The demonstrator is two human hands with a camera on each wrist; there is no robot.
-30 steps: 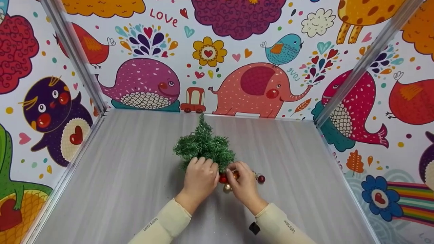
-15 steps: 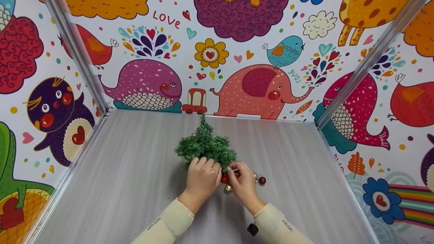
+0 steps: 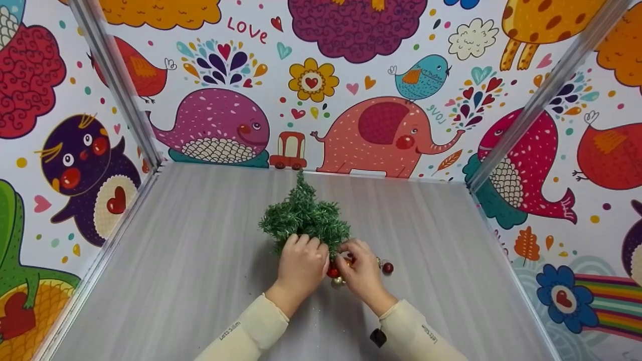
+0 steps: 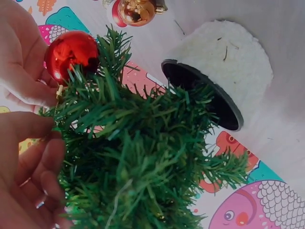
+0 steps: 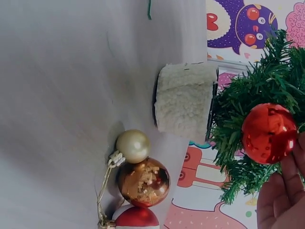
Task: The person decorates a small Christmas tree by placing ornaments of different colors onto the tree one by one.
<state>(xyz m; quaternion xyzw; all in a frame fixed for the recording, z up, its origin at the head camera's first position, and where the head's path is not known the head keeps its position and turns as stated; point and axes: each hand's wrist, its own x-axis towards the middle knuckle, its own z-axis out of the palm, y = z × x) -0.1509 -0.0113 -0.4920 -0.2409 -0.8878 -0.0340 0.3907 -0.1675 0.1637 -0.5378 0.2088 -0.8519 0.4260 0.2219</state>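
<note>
A small green artificial Christmas tree stands in a white, rough-textured pot with a black inner rim. My left hand pinches a branch tip at the tree's near right side, between thumb and forefinger. Just beside it, my right hand pinches at the gold cap of a shiny red bauble. That bauble lies against the outer needles, partly covered by the fingers in the head view. The hanging loop is mostly hidden among needles and fingertips.
On the grey table, right of the tree, lie a pearly gold bauble, a shiny copper-gold bauble and a red-and-white bauble. A dark red ball sits farther right. Cartoon-printed panels close the back and sides.
Both hands stay at the same branch, with only slight finger motion. The red bauble sits a little lower between the hands. The tree stays put.
</note>
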